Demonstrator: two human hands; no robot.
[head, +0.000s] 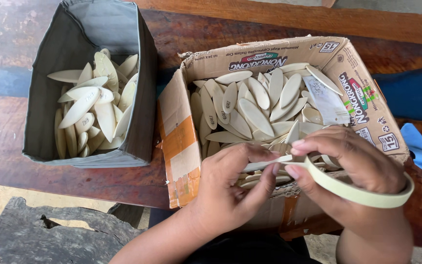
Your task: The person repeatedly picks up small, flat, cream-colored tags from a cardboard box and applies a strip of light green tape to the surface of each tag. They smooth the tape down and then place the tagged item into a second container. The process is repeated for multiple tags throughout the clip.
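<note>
Two hands of mine meet over the near edge of the cardboard box (274, 54). My left hand (230, 188) has its fingers (262, 183) closed in a light pinch on one pale oval piece (264, 164), thumb on top and fingertips beneath. My right hand (352, 168) is closed too, thumb and forefinger nipping the end of a pale band (362, 193) right where it meets that piece; the rest of the band loops out toward four o'clock and round the back of my wrist.

I judge the oval piece to be light, thin and stiff, probably a little brittle at its pointed tips, so holding it flat across the middle seems best, not by an end. Its face looks smooth and may slip under a loose grip. The band looks soft and bendy, and it keeps a curve by itself; its end is the place to hold it.

Each piece is cream-coloured and leaf-shaped, tapering to a point at both ends, and some carry small handwritten marks. Many more lie heaped in the box at twelve o'clock from my hands, with a small plastic packet (326, 100) on top at one o'clock. At ten o'clock a grey fabric bin (140, 102) holds another heap on the dark wooden worktop (6, 34).
</note>
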